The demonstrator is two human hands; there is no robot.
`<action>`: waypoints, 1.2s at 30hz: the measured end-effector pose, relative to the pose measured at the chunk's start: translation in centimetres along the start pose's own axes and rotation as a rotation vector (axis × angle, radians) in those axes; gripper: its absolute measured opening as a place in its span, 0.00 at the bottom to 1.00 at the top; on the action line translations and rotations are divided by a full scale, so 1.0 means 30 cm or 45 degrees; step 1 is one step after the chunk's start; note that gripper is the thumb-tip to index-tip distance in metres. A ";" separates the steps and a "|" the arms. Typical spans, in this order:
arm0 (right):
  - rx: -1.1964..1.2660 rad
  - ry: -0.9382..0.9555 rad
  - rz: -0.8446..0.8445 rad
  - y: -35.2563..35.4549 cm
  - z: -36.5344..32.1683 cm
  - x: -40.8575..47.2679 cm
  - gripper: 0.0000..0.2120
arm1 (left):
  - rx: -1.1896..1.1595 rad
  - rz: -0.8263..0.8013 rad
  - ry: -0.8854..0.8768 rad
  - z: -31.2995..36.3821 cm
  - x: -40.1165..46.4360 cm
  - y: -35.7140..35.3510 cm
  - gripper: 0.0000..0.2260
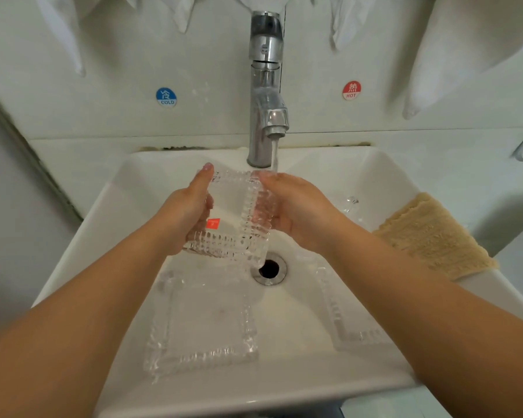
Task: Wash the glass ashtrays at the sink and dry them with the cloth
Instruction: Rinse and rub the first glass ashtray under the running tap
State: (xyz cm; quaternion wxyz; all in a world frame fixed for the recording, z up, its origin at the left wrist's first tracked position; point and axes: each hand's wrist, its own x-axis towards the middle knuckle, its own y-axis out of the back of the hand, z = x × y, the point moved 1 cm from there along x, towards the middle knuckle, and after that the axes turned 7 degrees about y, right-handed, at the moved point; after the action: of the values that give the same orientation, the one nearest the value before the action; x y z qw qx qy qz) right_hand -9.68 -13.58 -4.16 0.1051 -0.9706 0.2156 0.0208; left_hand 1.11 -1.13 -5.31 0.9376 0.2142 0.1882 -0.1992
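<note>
While water runs from the faucet (267, 95) onto it, a square cut-glass ashtray (233, 212) is held tilted above the drain (269, 269) of the white sink (82, 236). The left hand (191, 209) is curled around its left edge, thumb stretched along the upper face and fingers underneath; the right hand (296, 206) lies flat and open against the ribbed right rim, rubbing rather than gripping. A small red sticker (213, 223) shows through the glass.

Two more ashtrays lie on the basin floor: one (203, 321) below the left forearm, another (344, 312) partly hidden under the right forearm. A tan cloth (435, 236) rests on the right rim of the sink, partly over the surface beside it.

The main risk is likely a slip: wet, ribbed glass held firmly by one hand only could slide out and drop onto the basin or the ashtray below, chipping either. The stream striking the tilted face may also splash toward the cloth and wet it before drying begins. The sticker could peel loose and wash toward the drain.
</note>
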 end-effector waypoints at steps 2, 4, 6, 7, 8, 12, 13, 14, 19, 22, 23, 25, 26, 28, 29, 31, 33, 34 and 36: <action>0.052 -0.044 -0.034 -0.007 -0.002 -0.006 0.17 | -0.004 -0.010 -0.044 0.000 0.005 0.006 0.27; 0.094 -0.080 -0.050 -0.010 0.002 -0.010 0.22 | -0.016 -0.024 -0.049 0.000 0.008 0.002 0.27; 0.143 -0.110 -0.057 -0.014 0.006 -0.011 0.25 | -0.045 -0.045 -0.020 -0.002 0.013 -0.005 0.27; 0.191 -0.120 -0.068 -0.019 0.005 -0.011 0.26 | -0.070 -0.058 0.001 -0.004 0.015 -0.006 0.28; 0.253 -0.125 -0.087 -0.022 0.004 -0.012 0.26 | -0.103 -0.080 0.029 -0.007 0.019 -0.007 0.29; 0.484 -0.100 -0.166 -0.032 -0.009 -0.024 0.19 | -0.226 -0.198 0.148 -0.021 0.023 -0.004 0.36; 0.504 -0.099 -0.169 -0.031 -0.012 -0.027 0.17 | -0.234 -0.215 0.148 -0.020 0.018 -0.006 0.38; 0.507 -0.104 -0.160 -0.030 -0.015 -0.026 0.17 | -0.233 -0.220 0.143 -0.020 0.020 -0.008 0.39; 0.382 -0.220 0.108 0.012 0.004 -0.004 0.23 | -0.059 -0.059 -0.115 -0.006 0.003 -0.042 0.27; 0.352 -0.218 0.103 0.028 0.009 0.000 0.21 | 0.017 -0.001 -0.208 -0.002 0.001 -0.043 0.27; 0.323 -0.206 0.061 0.025 0.008 -0.003 0.20 | 0.042 0.039 -0.240 0.000 0.000 -0.038 0.27; 0.189 -0.159 0.006 0.012 0.011 -0.006 0.12 | 0.122 0.135 -0.325 0.001 0.005 -0.028 0.27; 0.126 -0.135 0.013 0.005 0.016 -0.004 0.09 | 0.153 0.173 -0.381 0.002 0.005 -0.026 0.26; 0.094 -0.103 0.057 -0.003 0.026 0.002 0.07 | 0.187 0.214 -0.453 0.005 0.005 -0.021 0.25; 0.102 -0.092 0.084 -0.003 0.028 0.004 0.07 | 0.192 0.218 -0.473 0.007 0.003 -0.020 0.26; 0.103 -0.076 0.124 -0.002 0.027 0.006 0.07 | 0.209 0.221 -0.511 0.011 -0.003 -0.021 0.26; 0.051 -0.066 0.163 0.001 0.028 0.010 0.10 | 0.220 0.226 -0.537 0.013 -0.010 -0.026 0.26; 0.014 -0.062 0.185 0.002 0.029 0.013 0.12 | 0.211 0.218 -0.538 0.014 -0.014 -0.030 0.25; -0.072 -0.076 0.259 0.006 0.032 0.023 0.16 | 0.198 0.202 -0.538 0.014 -0.020 -0.038 0.25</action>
State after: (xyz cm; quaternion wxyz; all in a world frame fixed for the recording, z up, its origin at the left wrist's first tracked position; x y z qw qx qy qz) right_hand -9.13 -13.82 -5.19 0.0816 -0.9452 0.3092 0.0664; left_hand 0.21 -2.09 -5.06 0.9495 0.2536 -0.0453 -0.1793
